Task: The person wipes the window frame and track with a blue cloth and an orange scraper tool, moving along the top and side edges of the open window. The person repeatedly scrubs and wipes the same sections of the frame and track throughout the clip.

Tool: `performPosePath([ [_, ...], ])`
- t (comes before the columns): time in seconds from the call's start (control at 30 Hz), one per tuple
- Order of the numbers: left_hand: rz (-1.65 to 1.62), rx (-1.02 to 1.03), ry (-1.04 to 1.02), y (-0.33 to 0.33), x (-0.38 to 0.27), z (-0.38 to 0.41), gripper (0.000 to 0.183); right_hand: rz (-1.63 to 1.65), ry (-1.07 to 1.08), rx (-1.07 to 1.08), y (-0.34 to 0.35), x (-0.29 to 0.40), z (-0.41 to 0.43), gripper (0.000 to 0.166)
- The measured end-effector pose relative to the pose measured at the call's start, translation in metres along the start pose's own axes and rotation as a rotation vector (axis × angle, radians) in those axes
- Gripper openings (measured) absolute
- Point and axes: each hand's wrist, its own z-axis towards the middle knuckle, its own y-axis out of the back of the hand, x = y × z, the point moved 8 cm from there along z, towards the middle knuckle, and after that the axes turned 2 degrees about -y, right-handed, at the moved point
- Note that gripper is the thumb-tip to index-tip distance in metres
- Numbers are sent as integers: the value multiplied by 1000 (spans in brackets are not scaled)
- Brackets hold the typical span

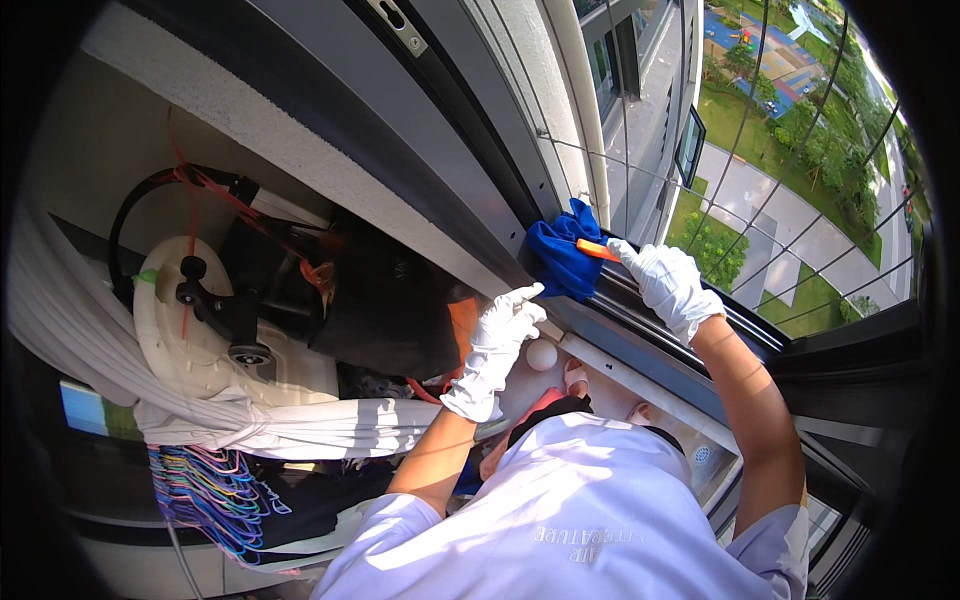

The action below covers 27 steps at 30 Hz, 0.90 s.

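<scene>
White gloves cover both of my hands. My right hand (670,286) grips an orange tool handle (597,250), whose far end runs into a bunched blue cloth (566,259). The cloth lies over the corner of the dark metal window frame, at the end of the sliding-window track (637,311). Just left of the cloth is my left hand (496,346), its index finger extended and the others bent apart. I see nothing in it. Whatever part of the tool lies under the cloth is hidden.
Thin wires (780,251) cross the window opening, with the ground far below. At left are a folded wheeled item (247,315), a pale plastic tub (161,330), a gathered white curtain (337,427) and many-coloured hangers (210,495). A white ball-like object (541,355) is near my feet.
</scene>
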Motion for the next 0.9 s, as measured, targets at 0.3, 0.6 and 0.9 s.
performPosePath([
  [0.3, 204, -57, -185, 0, -2, 29, 39, 496, 257, -273, 67, 27, 8, 24],
  [0.6, 1244, -183, -259, -40, -11, 47, 63, 1040, 135, -223, 53, 22, 49, 24],
  [0.9, 725, 156, -389, -85, 12, 27, 26, 986, -149, 67, 67, 3, 16, 23],
])
